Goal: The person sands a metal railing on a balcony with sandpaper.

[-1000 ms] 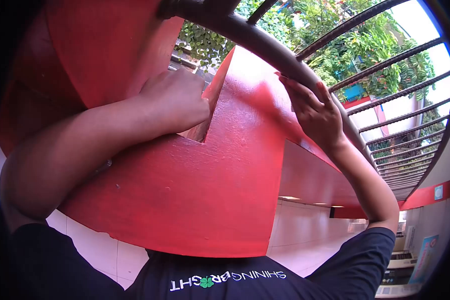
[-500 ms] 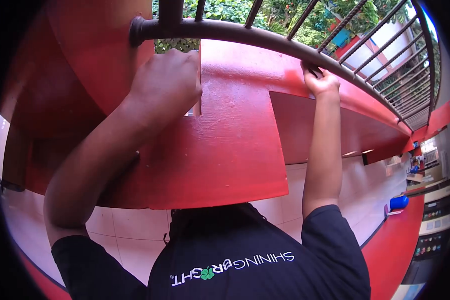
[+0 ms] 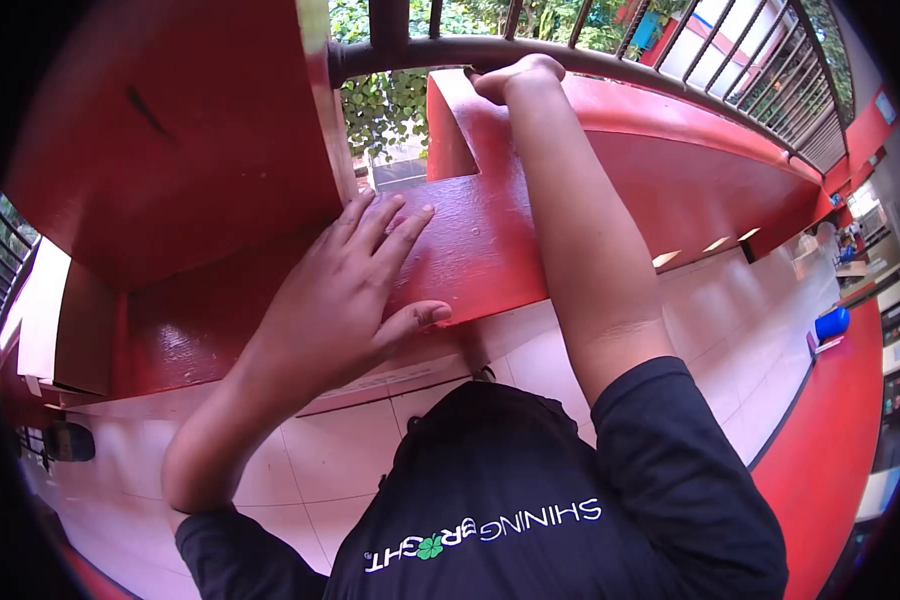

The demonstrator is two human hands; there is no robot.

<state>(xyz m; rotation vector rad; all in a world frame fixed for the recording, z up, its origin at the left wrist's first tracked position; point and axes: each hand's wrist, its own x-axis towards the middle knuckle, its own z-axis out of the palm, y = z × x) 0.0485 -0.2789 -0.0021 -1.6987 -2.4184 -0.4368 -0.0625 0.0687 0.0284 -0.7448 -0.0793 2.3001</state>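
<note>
One slip could be caused by the shiny counter (image 3: 475, 240): left fingers (image 3: 407, 238) are spread, nine o'clock; for right hand (image 3: 522, 78), at one-o'clock rail (image 3: 435, 53), it can't be told.

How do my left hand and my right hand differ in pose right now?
Your left hand is open, fingers spread and thumb out, while your right hand is bent at the wrist, its fingers mostly hidden.
The left hand is at the red ledge; the right hand is farther out, up by the dark rail. Whether it grips the rail, I can't tell.
Both hands are bare.
</note>
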